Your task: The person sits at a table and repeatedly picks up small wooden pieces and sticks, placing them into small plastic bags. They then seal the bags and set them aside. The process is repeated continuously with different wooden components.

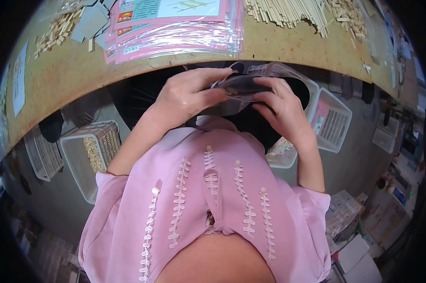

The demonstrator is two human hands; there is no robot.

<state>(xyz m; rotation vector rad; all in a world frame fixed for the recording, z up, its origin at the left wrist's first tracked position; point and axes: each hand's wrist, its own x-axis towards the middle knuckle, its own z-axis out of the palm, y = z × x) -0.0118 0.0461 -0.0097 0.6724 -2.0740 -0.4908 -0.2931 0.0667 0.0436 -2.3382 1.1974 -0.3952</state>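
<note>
Between my hands, over my lap and just off the table edge, is a clear plastic bag (243, 86) with small pieces inside that I cannot make out. My left hand (184, 93) pinches its left end between thumb and fingers. The fingers of my right hand (283, 106) grip the other end. Beyond them on the table lies a stack of pink printed sheets in clear plastic bags (177, 39). Thin wooden sticks (287, 14) are heaped to the right of that stack.
The wooden table (269, 46) curves across the top. Small wooden blocks (57, 33) and grey cards (93, 21) lie at its left, more wooden blocks (352, 21) at its right. On the floor stand a white basket with wooden pieces (71, 166) and another with pink packets (340, 123).
</note>
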